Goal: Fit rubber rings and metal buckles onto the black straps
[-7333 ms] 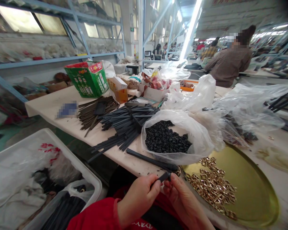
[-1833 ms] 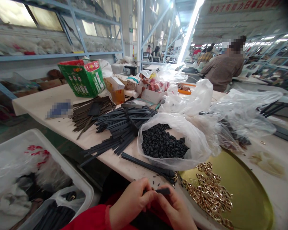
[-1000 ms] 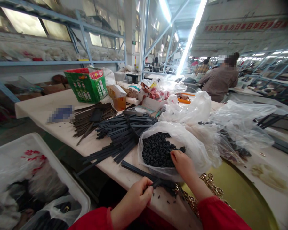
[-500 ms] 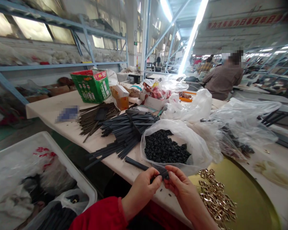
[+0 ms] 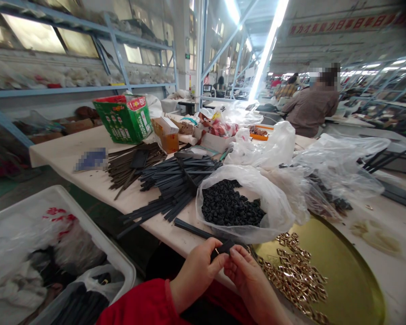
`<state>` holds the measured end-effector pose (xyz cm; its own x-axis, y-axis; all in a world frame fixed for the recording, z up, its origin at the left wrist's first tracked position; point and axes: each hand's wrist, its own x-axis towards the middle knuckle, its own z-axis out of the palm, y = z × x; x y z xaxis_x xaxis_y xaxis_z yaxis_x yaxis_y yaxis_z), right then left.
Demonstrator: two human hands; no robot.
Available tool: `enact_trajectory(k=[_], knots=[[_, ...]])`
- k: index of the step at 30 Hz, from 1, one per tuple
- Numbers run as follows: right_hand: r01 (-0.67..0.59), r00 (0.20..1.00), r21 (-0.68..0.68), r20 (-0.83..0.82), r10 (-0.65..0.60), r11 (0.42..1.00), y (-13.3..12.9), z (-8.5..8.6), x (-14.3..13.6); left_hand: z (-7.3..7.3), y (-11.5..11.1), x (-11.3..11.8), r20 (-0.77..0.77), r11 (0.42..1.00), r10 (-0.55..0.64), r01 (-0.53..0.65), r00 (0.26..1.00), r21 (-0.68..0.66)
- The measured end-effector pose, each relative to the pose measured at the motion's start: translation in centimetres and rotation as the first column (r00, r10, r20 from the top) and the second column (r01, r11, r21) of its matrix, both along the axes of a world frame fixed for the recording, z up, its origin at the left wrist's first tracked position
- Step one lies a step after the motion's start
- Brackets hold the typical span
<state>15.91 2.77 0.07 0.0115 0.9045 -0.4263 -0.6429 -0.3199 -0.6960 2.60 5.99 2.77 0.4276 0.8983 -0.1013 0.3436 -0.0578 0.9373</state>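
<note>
Clear of the bag it was dipping into 1 second ago, the right hand (image 5: 248, 275) has come back to meet the left hand (image 5: 198, 271) at the near edge of the off-white bench (image 5: 59, 151). Between them is a short, flat black strap (image 5: 226, 246) with a gold-coloured metal glint at its left part. Its visible length runs left to right, tilting up slightly; the left hand grips it between thumb and fingers, while the right fingertips pinch at its right end. Both hands are about equally near. Just beyond them, close to the near edge, stands the open, translucent white plastic bag (image 5: 279, 214), holding many small black loops (image 5: 230, 205). To the right, the oval gold tray (image 5: 348, 266) carries heaped gold-coloured metal buckles (image 5: 297, 271). Left of the bench, the white plastic bin (image 5: 98, 232) contains clear wrapping and dark straps.
</note>
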Motion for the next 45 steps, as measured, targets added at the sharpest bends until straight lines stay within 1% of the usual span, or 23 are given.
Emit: enact_trajectory(k=[2, 3, 5, 6, 8, 10, 13, 15, 17, 19, 21, 22, 23, 25, 28, 31, 33, 34, 36, 38, 40, 42, 45], knots=[[-0.035, 0.985, 0.053, 0.171, 0.026, 0.998, -0.2, 0.0, 0.1, 0.0, 0.1, -0.2, -0.035, 1.000, -0.008, 0.009, 0.999, 0.011], [-0.057, 0.960, 0.087, 0.277, 0.031, 0.995, -0.3, -0.1, 0.2, 0.0, 0.1, -0.3, -0.050, 1.000, -0.016, 0.016, 0.999, 0.014], [-0.097, 0.884, 0.147, 0.466, 0.017, 0.984, -0.5, -0.5, 0.6, -0.2, 0.2, -0.5, -0.059, 0.999, -0.035, 0.036, 0.998, 0.009], [-0.114, 0.849, 0.166, 0.529, 0.009, 0.979, -0.6, -0.7, 0.8, -0.3, 0.2, -0.5, -0.055, 0.999, -0.043, 0.043, 0.998, 0.004], [-0.132, 0.810, 0.181, 0.587, 0.001, 0.975, -0.7, -1.3, 1.1, -0.5, 0.2, -0.5, -0.035, 0.999, -0.050, 0.050, 0.998, -0.010], [-0.117, 0.809, 0.174, 0.588, -0.008, 0.978, -0.8, -1.7, 1.1, -0.6, 0.1, -0.4, -0.010, 0.999, -0.042, 0.041, 0.999, -0.019], [-0.041, 0.829, 0.175, 0.556, -0.064, 0.984, -0.9, -2.0, 0.5, -0.9, -0.1, -0.1, 0.006, 1.000, -0.005, 0.005, 1.000, -0.027], [0.011, 0.840, 0.178, 0.533, -0.105, 0.984, -0.9, -1.7, 0.0, -1.0, -0.3, -0.1, 0.001, 0.999, 0.029, -0.029, 1.000, -0.035], [0.042, 0.865, 0.158, 0.488, -0.115, 0.987, -1.0, -1.4, -0.3, -1.2, -0.4, -0.1, 0.001, 0.997, 0.061, -0.061, 0.998, -0.039], [0.075, 0.925, 0.103, 0.364, -0.108, 0.992, -1.0, -1.0, -0.4, -1.3, -0.4, -0.2, 0.009, 0.997, 0.072, -0.072, 0.997, -0.026], [0.110, 0.981, 0.021, 0.156, -0.112, 0.994, -1.0, -0.8, -0.3, -1.2, -0.5, -0.4, 0.015, 0.998, 0.055, -0.055, 0.998, -0.007], [0.127, 0.991, -0.022, 0.049, -0.126, 0.992, -1.0, -0.8, -0.2, -1.2, -0.5, -0.5, 0.012, 0.999, 0.044, -0.044, 0.999, 0.004], [0.142, 0.989, -0.060, -0.043, -0.145, 0.988, -1.0, -0.7, -0.2, -1.1, -0.6, -0.5, 0.004, 0.999, 0.031, -0.031, 0.999, 0.014], [0.151, 0.974, -0.114, -0.151, -0.167, 0.982, -1.0, -0.8, -0.1, -1.0, -0.8, -0.6, -0.029, 0.999, 0.025, -0.024, 0.999, 0.040], [0.150, 0.962, -0.155, -0.203, -0.180, 0.976, -1.1, -0.9, -0.2, -0.8, -1.1, -0.6, -0.099, 0.996, 0.031, -0.023, 0.995, 0.089], [0.139, 0.967, -0.132, -0.196, -0.163, 0.981, -1.1, -1.0, -0.3, -0.6, -1.2, -0.7, -0.157, 0.991, 0.000, 0.021, 0.988, 0.135], [0.136, 0.982, -0.079, -0.124, -0.145, 0.988, -1.0, -1.1, -0.2, -0.4, -1.1, -0.7, -0.199, 0.985, -0.021, 0.055, 0.980, 0.164], [0.141, 0.988, -0.048, -0.055, -0.143, 0.989, -1.1, -1.1, -0.1, -0.4, -1.1, -0.7, -0.224, 0.981, -0.029, 0.070, 0.974, 0.178], [0.140, 0.980, 0.012, 0.138, -0.141, 0.990, -1.2, -1.3, 0.2, -0.3, -1.1, -0.8, -0.261, 0.976, -0.051, 0.104, 0.964, 0.194], [0.108, 0.933, 0.056, 0.338, -0.120, 0.993, -1.3, -1.4, 0.6, -0.3, -1.3, -0.8, -0.261, 0.973, -0.079, 0.131, 0.962, 0.190], [0.053, 0.882, 0.069, 0.464, -0.079, 0.996, -1.5, -1.5, 0.8, -0.4, -1.4, -0.8, -0.235, 0.975, -0.087, 0.131, 0.968, 0.177], [0.015, 0.862, 0.065, 0.505, -0.046, 0.998, -1.6, -1.5, 0.9, -0.5, -1.6, -0.8, -0.218, 0.979, -0.070, 0.110, 0.973, 0.174], [-0.009, 0.863, 0.066, 0.504, -0.026, 0.998, -1.6, -1.5, 0.9, -0.7, -1.8, -0.8, -0.220, 0.978, -0.063, 0.104, 0.973, 0.181]])
